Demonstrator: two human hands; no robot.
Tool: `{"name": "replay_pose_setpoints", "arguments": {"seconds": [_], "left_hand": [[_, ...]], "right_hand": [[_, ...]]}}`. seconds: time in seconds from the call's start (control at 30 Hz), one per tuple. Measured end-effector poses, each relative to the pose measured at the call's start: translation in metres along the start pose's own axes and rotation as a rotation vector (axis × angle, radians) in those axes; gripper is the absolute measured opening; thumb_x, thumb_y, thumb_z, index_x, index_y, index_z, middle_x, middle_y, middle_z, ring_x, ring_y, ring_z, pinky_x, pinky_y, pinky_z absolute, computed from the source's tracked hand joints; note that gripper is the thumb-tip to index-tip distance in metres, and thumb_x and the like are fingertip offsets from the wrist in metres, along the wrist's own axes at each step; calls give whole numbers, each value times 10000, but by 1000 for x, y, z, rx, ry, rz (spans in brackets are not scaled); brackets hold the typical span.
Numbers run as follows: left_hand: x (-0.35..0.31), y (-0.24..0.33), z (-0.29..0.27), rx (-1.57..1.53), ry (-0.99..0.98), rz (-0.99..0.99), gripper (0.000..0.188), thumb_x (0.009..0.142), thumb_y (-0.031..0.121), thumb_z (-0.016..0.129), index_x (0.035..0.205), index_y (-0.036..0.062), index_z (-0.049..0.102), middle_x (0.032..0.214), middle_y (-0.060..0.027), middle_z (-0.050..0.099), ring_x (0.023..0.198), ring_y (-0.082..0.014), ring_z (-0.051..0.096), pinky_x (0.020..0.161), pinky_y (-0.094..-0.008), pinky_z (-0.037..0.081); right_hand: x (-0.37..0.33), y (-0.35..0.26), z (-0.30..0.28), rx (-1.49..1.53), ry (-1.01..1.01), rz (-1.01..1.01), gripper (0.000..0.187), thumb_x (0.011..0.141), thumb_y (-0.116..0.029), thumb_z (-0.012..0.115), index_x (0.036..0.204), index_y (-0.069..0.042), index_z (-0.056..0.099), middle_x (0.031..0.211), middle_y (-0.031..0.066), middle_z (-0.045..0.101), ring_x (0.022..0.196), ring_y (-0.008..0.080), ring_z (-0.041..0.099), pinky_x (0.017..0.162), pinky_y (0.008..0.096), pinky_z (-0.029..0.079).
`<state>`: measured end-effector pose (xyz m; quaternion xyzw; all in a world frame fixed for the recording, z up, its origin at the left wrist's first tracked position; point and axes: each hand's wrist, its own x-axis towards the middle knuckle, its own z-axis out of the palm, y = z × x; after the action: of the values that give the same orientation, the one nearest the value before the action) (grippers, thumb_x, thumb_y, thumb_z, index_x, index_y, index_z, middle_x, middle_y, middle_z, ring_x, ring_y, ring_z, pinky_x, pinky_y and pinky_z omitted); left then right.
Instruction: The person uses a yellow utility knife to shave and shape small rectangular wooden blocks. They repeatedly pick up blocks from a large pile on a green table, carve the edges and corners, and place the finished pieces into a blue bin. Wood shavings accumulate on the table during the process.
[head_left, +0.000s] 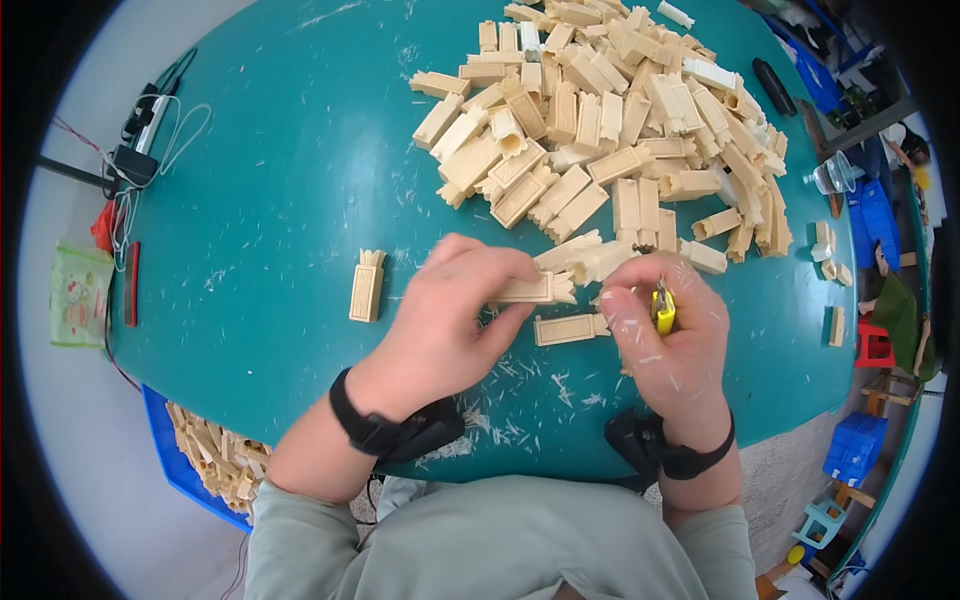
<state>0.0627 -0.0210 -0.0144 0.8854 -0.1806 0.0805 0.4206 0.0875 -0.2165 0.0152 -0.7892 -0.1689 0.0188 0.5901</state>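
Note:
My left hand (452, 315) is closed on a pale tan rectangular piece (527, 289) with a framed face and a jagged, crown-like end pointing right. In my right hand (672, 325) is a yellow-handled cutter (663, 308), its metal tip upward between thumb and fingers. Pale flecks stick to that hand. Just below the held piece lies another such piece (568, 330), its right end close to my right fingers. One more piece (367, 286) stands apart, left of my left hand. Beyond both hands rises a large heap of similar pieces (590, 120).
Thin pale shavings (510, 400) litter the green table (270, 200) near me. A blue bin (185, 478) of pieces sits below the left edge. Cables and a power strip (150, 125) line the left side. A clear cup (834, 173) and small offcuts (826, 250) are at the right edge.

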Motion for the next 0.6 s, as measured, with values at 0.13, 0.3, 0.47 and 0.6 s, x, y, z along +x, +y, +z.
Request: {"name": "replay_pose_setpoints", "arguments": {"seconds": [0.13,0.3,0.47,0.6], "left_hand": [[-9,14,-10,-498,92,-192,401,728,-21,649,1106,65,545,1001,-34,605,848,-153,549,753,-275,435],[-11,28,-6,-961,33,-259,456,783,-2,632,1209,41,478,985,-43,593,832,-95,553,732,-241,440],[-10,23,-11,-758,-64,-137,498,797,-1,625,1252,50,428,993,-43,579,821,-88,566,701,-230,448],[-16,23,-8,-969,16,-191,449,793,-30,621,1191,53,431,1034,-55,555,865,-93,565,721,-234,454]], "right_hand": [[-3,-3,1,50,-80,61,174,731,-47,698,847,-21,571,736,49,550,625,116,492,574,228,414],[-3,-3,3,48,-138,-28,198,726,-76,713,863,-25,579,763,57,564,645,122,507,577,230,415],[-4,-3,1,34,-191,-16,213,730,-95,715,879,-25,581,780,62,576,666,124,530,595,226,428],[-5,-5,3,92,-216,33,238,744,-108,709,916,-20,571,788,64,582,682,115,536,609,228,438]]}}
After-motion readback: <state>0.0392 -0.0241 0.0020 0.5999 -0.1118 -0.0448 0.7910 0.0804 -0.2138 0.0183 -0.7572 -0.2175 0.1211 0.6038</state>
